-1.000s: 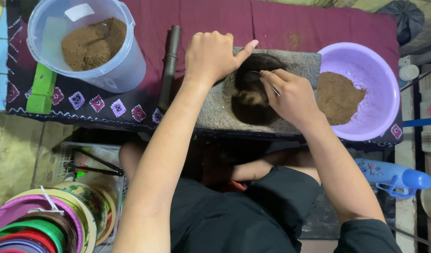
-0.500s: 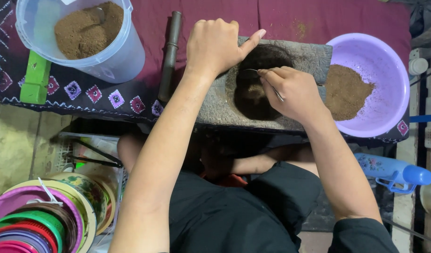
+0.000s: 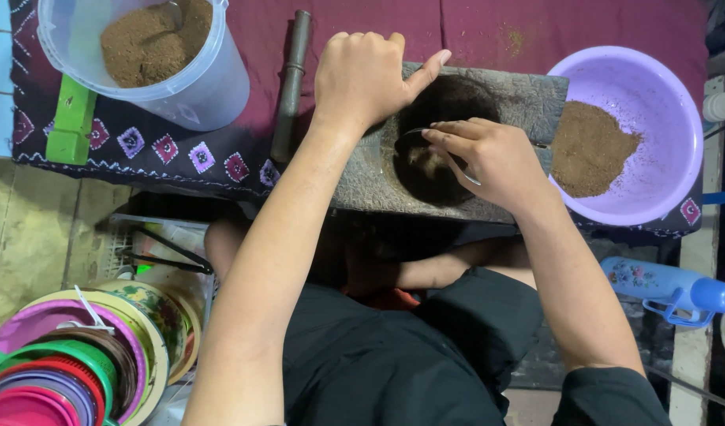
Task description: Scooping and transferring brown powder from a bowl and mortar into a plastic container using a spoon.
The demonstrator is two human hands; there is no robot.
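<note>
A grey stone slab (image 3: pixel 370 177) with a dark hollow (image 3: pixel 449 106) lies on a maroon cloth (image 3: pixel 489 31). My left hand (image 3: pixel 366 75) rests fisted on the slab's left part, thumb stretched toward the hollow. My right hand (image 3: pixel 489 158) hovers over the hollow, fingers pinched on a thin metal spoon (image 3: pixel 414 136) that dips into dark brown paste. A purple bowl (image 3: pixel 654 95) with brown powder (image 3: pixel 587 146) stands right of the slab.
A clear plastic bucket (image 3: pixel 189 83) of brown powder stands at the back left. A dark cylindrical pestle (image 3: pixel 290 83) lies beside the slab. A green block (image 3: pixel 69 122) sits at the cloth's left edge. Stacked coloured lids (image 3: pixel 63 371) lie lower left; a blue bottle (image 3: pixel 678 288) lower right.
My right hand has slid left and down across the hollow with the spoon. My left hand stays on the slab. The camera view has shifted slightly.
</note>
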